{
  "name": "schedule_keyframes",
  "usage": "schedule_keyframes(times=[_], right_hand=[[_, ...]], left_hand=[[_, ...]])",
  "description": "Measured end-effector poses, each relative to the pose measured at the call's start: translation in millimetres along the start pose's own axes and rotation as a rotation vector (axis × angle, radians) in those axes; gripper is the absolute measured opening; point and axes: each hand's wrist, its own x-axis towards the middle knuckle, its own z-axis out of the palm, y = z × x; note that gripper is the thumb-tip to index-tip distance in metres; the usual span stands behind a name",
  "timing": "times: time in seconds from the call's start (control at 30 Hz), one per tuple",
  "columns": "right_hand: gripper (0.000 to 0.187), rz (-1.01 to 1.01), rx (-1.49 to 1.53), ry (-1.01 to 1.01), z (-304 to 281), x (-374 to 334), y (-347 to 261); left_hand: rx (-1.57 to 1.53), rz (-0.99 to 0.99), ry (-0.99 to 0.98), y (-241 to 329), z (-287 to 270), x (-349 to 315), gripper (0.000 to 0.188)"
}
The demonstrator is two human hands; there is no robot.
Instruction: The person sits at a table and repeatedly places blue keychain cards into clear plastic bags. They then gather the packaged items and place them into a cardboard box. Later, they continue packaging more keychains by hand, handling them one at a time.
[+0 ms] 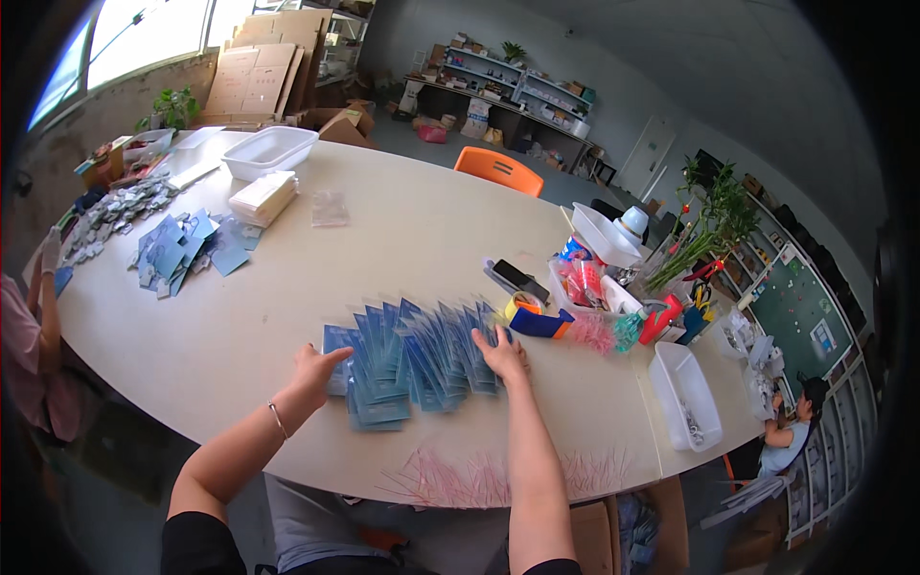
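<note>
Both forearms reach forward, left hand (314,369) and right hand (502,354) flat, fingers spread.

Left hand (314,369), right hand (502,353) flat on fanned blue packets (412,359), table (383,249).

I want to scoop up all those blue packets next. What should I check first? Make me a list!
1. Both hands on the row: ok. The left hand rests flat at the left end of the fanned blue packets, the right hand at the right end.
2. Packets overlap in one row: ok.
3. Hands free of other things: ok, both lie open with nothing gripped.
4. Room on the right: not ok. A blue and yellow tool lies close beside the right hand.
5. Pink strips at the near edge of the table: ok, apart from the packets.
6. Number of packets: cannot tell, they overlap too much.
</note>
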Motion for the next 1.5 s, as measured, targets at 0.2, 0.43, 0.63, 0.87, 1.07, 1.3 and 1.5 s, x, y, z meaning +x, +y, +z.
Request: schedule_keyframes(times=[0.2,0.43,0.63,0.87,1.07,1.3,1.5], right_hand=[[0.097,-0.09,-0.028,-0.056,20,-22,-38],[0.097,-0.124,0.144,-0.136,22,-52,-66],[0.113,-0.311,0.616,-0.144,29,-29,-70],[0.109,-0.345,0.948,0.034,-60,-59,-43],[0.108,-0.391,1.11,0.582,-162,-158,97],[0.088,-0.096,1.369,0.99,-114,-322,330],[0.082,0.536,1.548,1.062,20,-408,465]], left_hand=[[-0.188,-0.143,-0.424,22,52,-2,0.044],[-0.566,-0.435,-0.628,5,67,-1,0.042],[-0.79,-0.391,-0.708,0,84,25,0.039],[-0.486,-0.215,-0.921,69,134,1,0.055],[-0.35,-0.203,-1.291,86,245,-97,0.051],[0.175,-0.33,-1.376,-52,373,-333,0.061],[0.513,-0.976,-1.465,-273,412,-399,0.062]])
